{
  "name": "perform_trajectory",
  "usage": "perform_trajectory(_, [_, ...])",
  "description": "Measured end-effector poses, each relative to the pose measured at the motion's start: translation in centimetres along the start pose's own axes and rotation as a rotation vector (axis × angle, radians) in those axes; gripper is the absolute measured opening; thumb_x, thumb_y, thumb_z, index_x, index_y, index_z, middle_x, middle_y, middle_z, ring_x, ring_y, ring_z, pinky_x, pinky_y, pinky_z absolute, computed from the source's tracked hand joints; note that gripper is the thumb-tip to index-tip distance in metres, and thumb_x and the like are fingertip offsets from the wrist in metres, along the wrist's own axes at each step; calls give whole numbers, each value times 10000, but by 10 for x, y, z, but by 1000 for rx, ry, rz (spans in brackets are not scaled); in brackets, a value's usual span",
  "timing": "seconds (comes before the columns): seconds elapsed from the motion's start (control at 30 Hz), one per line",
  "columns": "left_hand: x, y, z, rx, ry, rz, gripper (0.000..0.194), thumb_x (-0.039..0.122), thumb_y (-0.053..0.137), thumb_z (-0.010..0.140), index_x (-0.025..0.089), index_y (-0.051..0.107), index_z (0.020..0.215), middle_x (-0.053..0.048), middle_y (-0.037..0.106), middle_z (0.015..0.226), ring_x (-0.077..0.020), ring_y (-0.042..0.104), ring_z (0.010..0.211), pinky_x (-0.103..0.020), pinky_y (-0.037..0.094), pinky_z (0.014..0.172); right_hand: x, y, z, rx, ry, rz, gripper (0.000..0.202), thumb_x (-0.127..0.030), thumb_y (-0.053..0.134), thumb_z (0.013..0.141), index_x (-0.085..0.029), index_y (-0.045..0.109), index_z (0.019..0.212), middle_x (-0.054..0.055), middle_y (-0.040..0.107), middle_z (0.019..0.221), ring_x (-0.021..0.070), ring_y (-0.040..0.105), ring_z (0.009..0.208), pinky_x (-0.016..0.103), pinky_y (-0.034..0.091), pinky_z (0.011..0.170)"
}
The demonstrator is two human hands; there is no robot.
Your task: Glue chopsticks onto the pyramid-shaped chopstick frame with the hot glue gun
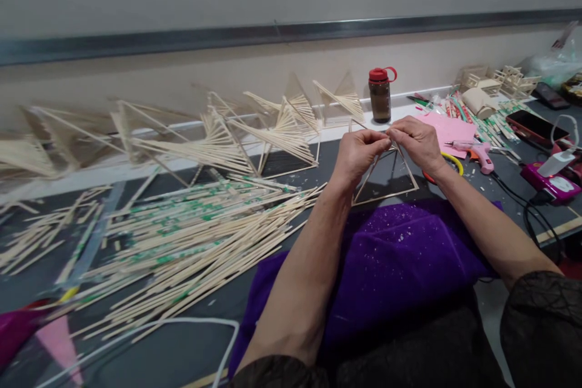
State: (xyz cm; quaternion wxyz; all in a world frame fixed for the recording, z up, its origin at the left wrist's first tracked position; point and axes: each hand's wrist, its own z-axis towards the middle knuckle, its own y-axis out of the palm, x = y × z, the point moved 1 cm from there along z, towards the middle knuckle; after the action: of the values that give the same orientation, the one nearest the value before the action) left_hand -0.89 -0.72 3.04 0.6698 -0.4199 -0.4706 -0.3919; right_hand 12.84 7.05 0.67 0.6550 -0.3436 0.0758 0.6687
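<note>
Left hand [361, 154] and right hand [414, 140], fingertips pinched together, grip the top of a frame [386, 196] just below them, seemingly barely begun: bare edges, no fan. Leftward beyond, fanned models [288, 136] look finished; nearer left, loose sticks [218, 248] cover the surface [182, 351].

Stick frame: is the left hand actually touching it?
Touching. The head view shows the left hand pinching the top of the stick frame, its sticks running down from the grip.

Matt wood is shown by the pale triangular stick frame [386, 196], soft-napped cloth by the purple sheet [400, 248], smooth plastic by the brown, red-capped bottle [380, 102].
</note>
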Motion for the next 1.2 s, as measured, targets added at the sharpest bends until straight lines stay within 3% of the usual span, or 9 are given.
perform_trajectory(0.8, [-10,0,6,2,54,-44,126,269,772,620,162,717,655,-5,669,639,-104,532,586,-256,421,577,-5,1,1,42,-7,-55,194,-250,594,886,-226,705,729,1,713,818,163,658,845,325,514,821])
perform_trajectory(1.2, [-12,1,7,12,88,-31,114,259,755,635,154,717,658,-5,670,634,-94,523,576,-257,423,599,-4,1,0,22,33,-63,199,-273,604,900,-228,722,747,5,698,824,156,645,856,321,515,825])
